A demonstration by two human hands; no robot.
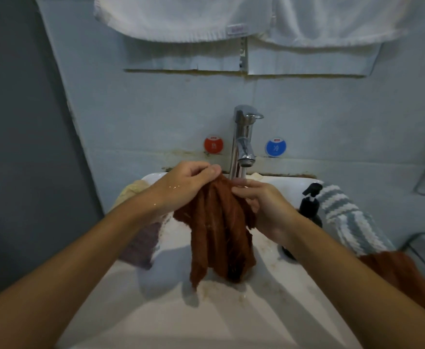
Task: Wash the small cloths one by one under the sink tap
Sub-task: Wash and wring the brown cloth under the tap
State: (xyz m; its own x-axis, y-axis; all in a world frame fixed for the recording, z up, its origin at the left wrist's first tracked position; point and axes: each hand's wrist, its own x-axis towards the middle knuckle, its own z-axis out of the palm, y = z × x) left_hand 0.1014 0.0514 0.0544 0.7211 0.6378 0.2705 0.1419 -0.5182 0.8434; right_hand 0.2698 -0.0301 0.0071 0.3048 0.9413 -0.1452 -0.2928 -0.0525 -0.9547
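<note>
At the centre of the frame, the left hand (186, 183) and right hand (262, 205) each pinch the top edge of a rust-brown cloth (219, 235), both grips closed on it; it hangs over the white sink (156, 311), just below the chrome tap (243, 142).

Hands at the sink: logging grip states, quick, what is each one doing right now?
Left hand: pinches the top edge of the brown cloth.
Right hand: grips the same cloth's top edge, just under the tap.
</note>
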